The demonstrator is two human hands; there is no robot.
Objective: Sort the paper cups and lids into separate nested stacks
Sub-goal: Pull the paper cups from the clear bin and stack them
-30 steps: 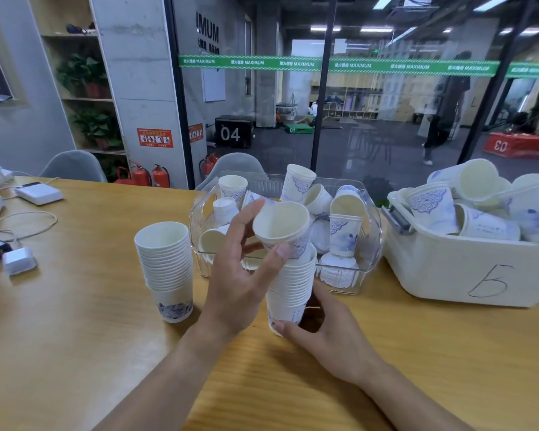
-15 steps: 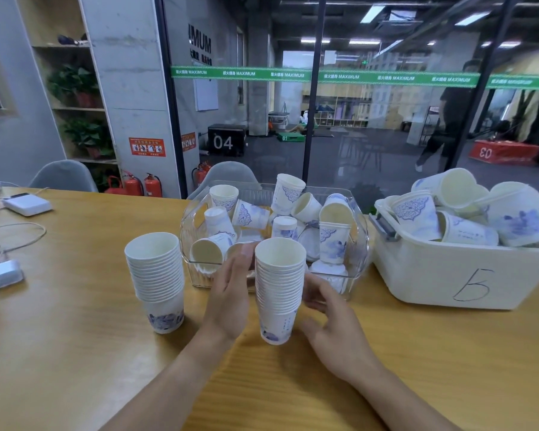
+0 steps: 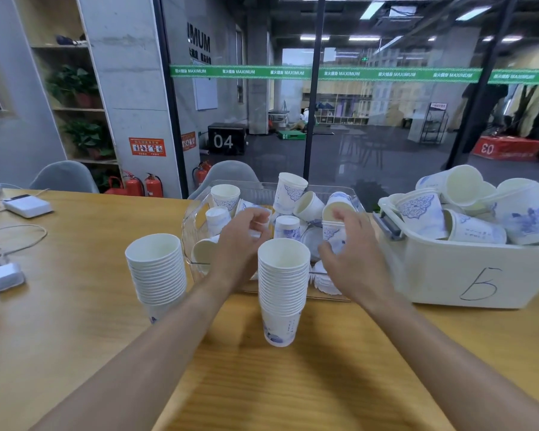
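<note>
Two nested stacks of white paper cups stand on the wooden table: a left stack (image 3: 156, 275) and a taller middle stack (image 3: 282, 293). Behind them, a clear plastic bin (image 3: 190, 225) holds several loose blue-patterned cups and some white lids (image 3: 322, 279) at its bottom. My left hand (image 3: 238, 244) reaches into the bin left of the middle stack, with its fingers curled on a lying cup (image 3: 257, 223). Right of that stack, my right hand (image 3: 353, 256) has thumb and fingers round an upright cup (image 3: 332, 233) in the bin.
A white tub marked "B" (image 3: 467, 275), heaped with more cups, stands at the right, touching the clear bin. White adapters and cables (image 3: 7, 275) lie at the table's left edge. Grey chairs and a glass wall are behind the table.
One second ago my left hand set a cup on the middle stack while my right held its base. Both hands have since left the stack and moved forward into the clear bin.
</note>
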